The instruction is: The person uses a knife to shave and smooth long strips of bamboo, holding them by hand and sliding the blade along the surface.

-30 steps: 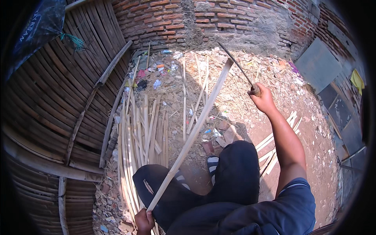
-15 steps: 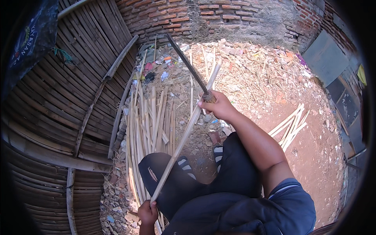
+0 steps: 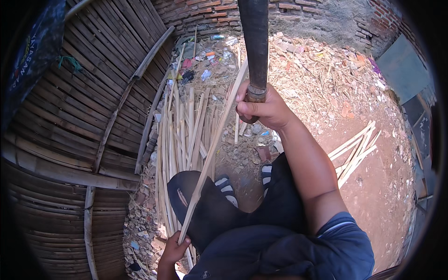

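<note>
My right hand [image 3: 261, 108] grips the handle of a long dark blade [image 3: 255, 42] that rises close to the camera, toward the top edge. My left hand [image 3: 173, 249] holds the near end of a long pale bamboo strip [image 3: 211, 149], which slants up and away to the right until it meets the right hand. My knees in dark trousers and striped sandals [image 3: 226, 184] sit below the strip.
A pile of split bamboo strips [image 3: 179, 135] lies on the ground at my left, beside a bamboo-slat wall [image 3: 79, 107]. Another small bundle of strips [image 3: 354, 149] lies at the right on red earth. A brick wall [image 3: 205, 9] and rubble and litter [image 3: 205, 56] are beyond.
My right hand has swung the blade from far right to the middle and raised it close to the camera. The left hand keeps its hold on the strip's near end.
</note>
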`<action>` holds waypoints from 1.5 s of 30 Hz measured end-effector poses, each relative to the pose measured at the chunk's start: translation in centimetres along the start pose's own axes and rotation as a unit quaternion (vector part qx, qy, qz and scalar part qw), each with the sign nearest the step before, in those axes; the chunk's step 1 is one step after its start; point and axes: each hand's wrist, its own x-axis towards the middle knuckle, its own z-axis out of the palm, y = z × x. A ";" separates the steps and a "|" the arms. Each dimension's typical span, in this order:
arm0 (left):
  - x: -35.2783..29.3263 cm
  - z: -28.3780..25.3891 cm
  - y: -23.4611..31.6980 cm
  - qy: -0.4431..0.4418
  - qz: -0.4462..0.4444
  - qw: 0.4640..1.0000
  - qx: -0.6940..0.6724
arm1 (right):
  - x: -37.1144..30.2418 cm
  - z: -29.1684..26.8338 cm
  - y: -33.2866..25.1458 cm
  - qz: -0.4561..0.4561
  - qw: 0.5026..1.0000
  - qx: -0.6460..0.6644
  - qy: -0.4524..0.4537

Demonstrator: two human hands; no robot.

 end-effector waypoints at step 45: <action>2.5 4.4 5.0 0.317 0.161 0.914 0.196 | -3.0 -5.1 -1.2 -0.027 0.853 -0.439 0.280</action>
